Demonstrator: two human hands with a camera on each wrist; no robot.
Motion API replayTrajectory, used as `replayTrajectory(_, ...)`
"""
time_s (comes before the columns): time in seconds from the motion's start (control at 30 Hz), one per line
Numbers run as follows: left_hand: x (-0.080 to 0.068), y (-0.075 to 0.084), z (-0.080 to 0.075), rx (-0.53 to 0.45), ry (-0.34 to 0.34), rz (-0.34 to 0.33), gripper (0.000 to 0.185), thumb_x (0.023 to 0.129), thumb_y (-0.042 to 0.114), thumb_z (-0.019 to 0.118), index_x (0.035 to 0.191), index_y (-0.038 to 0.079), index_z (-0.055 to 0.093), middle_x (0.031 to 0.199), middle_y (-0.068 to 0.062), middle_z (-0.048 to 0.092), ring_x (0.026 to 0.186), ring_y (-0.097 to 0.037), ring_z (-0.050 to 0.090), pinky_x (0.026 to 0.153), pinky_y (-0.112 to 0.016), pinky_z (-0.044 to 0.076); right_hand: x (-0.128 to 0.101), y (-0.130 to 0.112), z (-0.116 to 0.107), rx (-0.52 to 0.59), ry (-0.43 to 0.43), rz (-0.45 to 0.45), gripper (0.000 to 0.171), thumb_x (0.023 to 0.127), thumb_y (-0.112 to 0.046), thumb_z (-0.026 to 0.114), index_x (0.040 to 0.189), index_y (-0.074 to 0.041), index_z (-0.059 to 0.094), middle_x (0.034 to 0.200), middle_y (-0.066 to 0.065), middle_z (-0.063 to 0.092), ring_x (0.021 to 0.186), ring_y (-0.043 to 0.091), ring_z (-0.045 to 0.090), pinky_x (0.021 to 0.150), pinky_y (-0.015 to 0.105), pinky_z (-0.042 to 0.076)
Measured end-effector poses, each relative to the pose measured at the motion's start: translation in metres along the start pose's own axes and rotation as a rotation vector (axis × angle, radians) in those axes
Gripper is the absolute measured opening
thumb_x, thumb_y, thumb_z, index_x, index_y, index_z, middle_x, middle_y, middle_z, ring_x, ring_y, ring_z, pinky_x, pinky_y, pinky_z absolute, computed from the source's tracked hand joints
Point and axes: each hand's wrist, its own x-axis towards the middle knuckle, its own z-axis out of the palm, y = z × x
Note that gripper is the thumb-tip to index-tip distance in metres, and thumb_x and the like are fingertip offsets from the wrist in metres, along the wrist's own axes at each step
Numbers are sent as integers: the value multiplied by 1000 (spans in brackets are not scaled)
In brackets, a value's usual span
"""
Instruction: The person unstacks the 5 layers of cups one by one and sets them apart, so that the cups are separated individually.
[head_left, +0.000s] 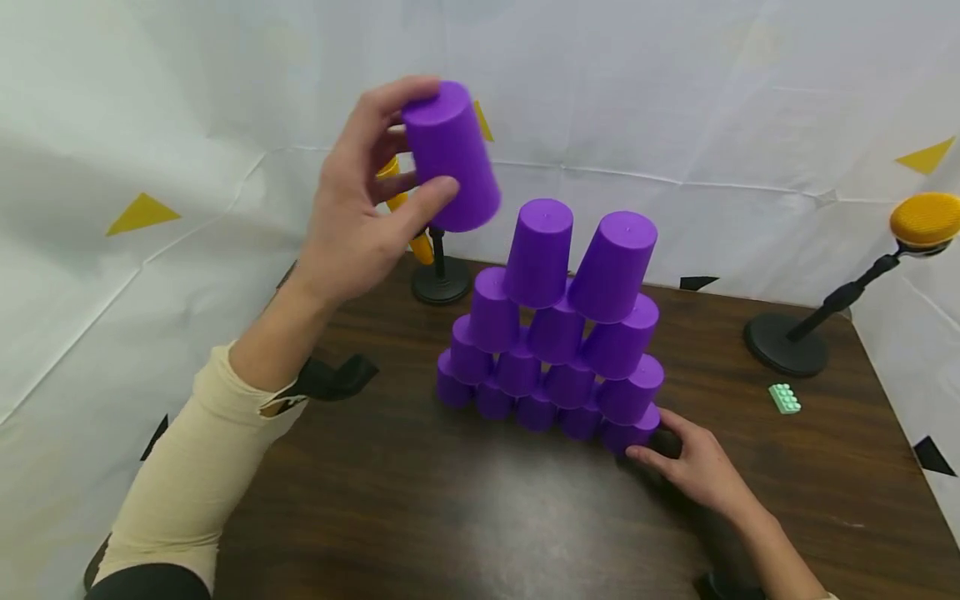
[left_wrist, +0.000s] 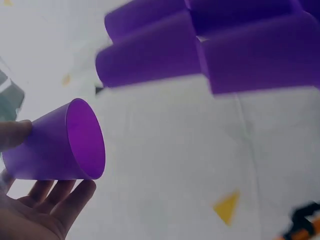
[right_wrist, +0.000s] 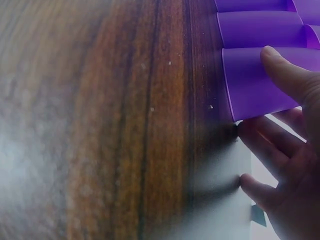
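A purple cup is held upside down in the air by my left hand, thumb on the near side and fingers behind. The left wrist view looks partly into the open mouth of this cup. To its lower right rises a pyramid of upside-down purple cups in stacked rows, with two cups in the top row. At the bottom right corner, my right hand holds the end cup, thumb in front and fingers behind. In the right wrist view the thumb presses that bottom cup.
Behind the pyramid's left side stands a black-based stand with a yellow-orange top, partly hidden. Another stand with a yellow head is at the right. A mint-green toy brick lies on the dark wooden table. White sheeting hangs around.
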Motion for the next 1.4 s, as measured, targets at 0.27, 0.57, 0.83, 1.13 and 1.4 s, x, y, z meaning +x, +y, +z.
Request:
replayTrajectory(0.27,-84,-75,-89,209,256,-442,70,85,2,73,148,13,43,137,-12,49,116,-29,55,92,-33,52,0,0,-3,-15,-2,-4,65,83,-36,78,134,-3,56,128,20,61,122,42,53,98,62,39)
replayTrajectory(0.57,-168,-164,-163,671,379,-783,70,87,11,74,148,10,41,134,-18,51,115,-35,56,95,-46,49,2,2,-1,-23,3,-9,63,83,-35,79,133,-2,56,126,19,63,120,41,54,98,61,39)
replayTrajectory(0.83,-191,-200,-188,744,373,-849,70,88,9,72,148,6,38,138,-24,47,121,-41,52,99,-52,44,2,2,-2,-23,1,-1,62,84,-35,78,132,-2,57,124,19,63,119,41,56,98,61,39)
replayTrajectory(1.13,-202,-221,-195,735,398,-898,69,88,8,72,147,5,37,140,-24,46,121,-41,51,99,-51,44,1,1,-3,-15,12,-21,59,84,-32,79,130,-2,58,120,17,65,116,39,57,96,60,40)
replayTrajectory(1.4,-209,-223,-200,724,390,-920,70,89,7,71,148,7,35,142,-24,44,124,-41,50,101,-51,43,4,1,0,-19,12,-33,56,84,-32,79,129,-4,59,119,15,66,116,38,58,96,59,41)
